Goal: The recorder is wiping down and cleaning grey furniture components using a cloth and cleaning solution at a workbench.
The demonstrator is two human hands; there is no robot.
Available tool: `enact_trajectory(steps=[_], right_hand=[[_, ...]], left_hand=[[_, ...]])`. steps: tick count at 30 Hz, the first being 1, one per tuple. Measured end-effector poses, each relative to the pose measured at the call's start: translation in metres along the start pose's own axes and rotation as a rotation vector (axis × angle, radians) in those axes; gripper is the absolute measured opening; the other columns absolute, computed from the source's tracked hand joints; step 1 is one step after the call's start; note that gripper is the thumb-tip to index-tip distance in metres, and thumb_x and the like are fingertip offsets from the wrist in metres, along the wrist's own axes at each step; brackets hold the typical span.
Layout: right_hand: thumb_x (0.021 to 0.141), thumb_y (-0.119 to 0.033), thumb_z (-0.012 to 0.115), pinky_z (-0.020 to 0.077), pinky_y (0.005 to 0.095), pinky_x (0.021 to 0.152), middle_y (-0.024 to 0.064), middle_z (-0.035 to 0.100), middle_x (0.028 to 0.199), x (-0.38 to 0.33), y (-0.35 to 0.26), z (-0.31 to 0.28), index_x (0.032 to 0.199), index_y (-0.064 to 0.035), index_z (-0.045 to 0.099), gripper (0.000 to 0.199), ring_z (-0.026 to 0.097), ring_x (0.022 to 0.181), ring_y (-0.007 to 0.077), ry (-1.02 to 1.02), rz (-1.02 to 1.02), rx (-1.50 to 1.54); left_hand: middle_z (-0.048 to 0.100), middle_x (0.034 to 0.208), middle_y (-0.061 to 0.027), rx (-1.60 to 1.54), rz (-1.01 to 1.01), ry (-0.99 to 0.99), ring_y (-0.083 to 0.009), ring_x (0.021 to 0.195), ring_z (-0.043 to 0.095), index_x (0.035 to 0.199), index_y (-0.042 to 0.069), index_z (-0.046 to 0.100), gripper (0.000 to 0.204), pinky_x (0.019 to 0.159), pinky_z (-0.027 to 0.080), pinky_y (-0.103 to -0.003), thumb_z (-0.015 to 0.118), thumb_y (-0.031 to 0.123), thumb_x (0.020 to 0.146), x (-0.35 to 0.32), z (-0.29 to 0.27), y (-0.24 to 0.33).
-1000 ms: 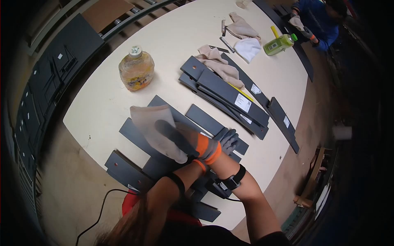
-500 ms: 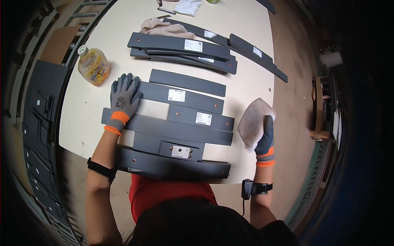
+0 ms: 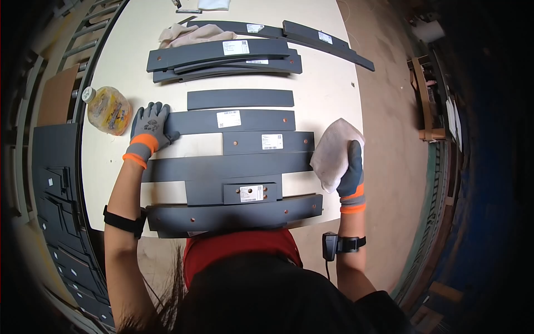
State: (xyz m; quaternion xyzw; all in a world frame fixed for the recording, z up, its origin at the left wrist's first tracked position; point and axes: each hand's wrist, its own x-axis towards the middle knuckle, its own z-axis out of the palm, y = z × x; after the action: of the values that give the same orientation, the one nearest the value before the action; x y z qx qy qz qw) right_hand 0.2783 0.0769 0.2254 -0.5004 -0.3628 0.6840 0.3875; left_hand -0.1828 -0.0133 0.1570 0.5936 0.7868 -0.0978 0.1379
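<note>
Cloth (image 3: pixel 336 153) has crossed the boards (image 3: pixel 228 167) rightward in the right hand (image 3: pixel 352 177).

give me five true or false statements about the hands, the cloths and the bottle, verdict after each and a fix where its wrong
1. The right hand holds a pale cloth. True.
2. The left hand grips the bottle. False: it lies over the left end of a dark board, with the bottle to its left.
3. A beige cloth lies at the far side of the stacked boards. True.
4. The bottle has an orange cap. False: the cap is white.
5. Both hands wear gloves with orange bands. True.
</note>
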Motion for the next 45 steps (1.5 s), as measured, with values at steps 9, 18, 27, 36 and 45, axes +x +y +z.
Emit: enact_trajectory(steps=[9,18,27,36,45], right_hand=[[0.094,-0.060,0.050,0.0478,0.0308,0.092,0.0124,0.058,0.119,-0.006,0.004,-0.012,0.130,0.0030,0.050,0.073,0.057,0.107,0.0202,0.012,0.022,0.104],[0.092,-0.063,0.050,0.0514,0.0328,0.086,0.0139,0.059,0.114,-0.010,-0.006,-0.017,0.130,0.0021,0.048,0.075,0.058,0.104,0.0221,0.026,-0.086,0.230],[0.094,-0.064,0.042,0.0482,0.0368,0.081,0.0183,0.063,0.082,-0.004,0.021,-0.014,0.120,0.0059,0.058,0.077,0.062,0.084,0.0244,0.208,0.278,-0.639],[0.093,-0.051,0.050,0.0101,0.0461,0.121,0.0180,0.029,0.153,0.018,0.095,0.045,0.145,0.0011,0.034,0.075,0.018,0.146,0.0349,-0.131,-0.455,-1.593],[0.092,-0.049,0.051,0.0097,0.0465,0.121,0.0175,0.025,0.156,-0.006,0.087,0.075,0.148,-0.0053,0.031,0.074,0.014,0.147,0.0352,-0.434,-0.369,-1.518]], left_hand=[[0.060,0.097,-0.0094,-0.221,0.085,0.057,-0.0292,0.096,0.057,0.098,0.010,0.056,0.047,0.078,0.047,-0.042,0.079,0.039,0.070,-0.007,0.003,-0.008],[0.056,0.131,-0.0099,-0.045,0.554,0.539,-0.0291,0.125,0.052,0.118,0.014,0.062,0.037,0.096,0.048,-0.040,0.063,0.016,0.082,-0.074,0.036,0.031],[0.045,0.143,-0.0158,-0.115,0.655,0.156,-0.0323,0.135,0.040,0.140,0.012,0.048,0.067,0.117,0.023,-0.047,0.068,0.024,0.077,-0.071,0.002,0.061],[0.057,0.123,-0.0144,-0.362,0.479,0.110,-0.0333,0.115,0.051,0.140,0.010,0.047,0.082,0.103,0.036,-0.044,0.078,0.037,0.068,-0.066,0.029,0.058],[0.055,0.128,-0.0135,-0.291,0.493,0.114,-0.0326,0.118,0.048,0.142,0.011,0.045,0.083,0.103,0.034,-0.044,0.073,0.042,0.070,-0.070,0.034,0.056]])
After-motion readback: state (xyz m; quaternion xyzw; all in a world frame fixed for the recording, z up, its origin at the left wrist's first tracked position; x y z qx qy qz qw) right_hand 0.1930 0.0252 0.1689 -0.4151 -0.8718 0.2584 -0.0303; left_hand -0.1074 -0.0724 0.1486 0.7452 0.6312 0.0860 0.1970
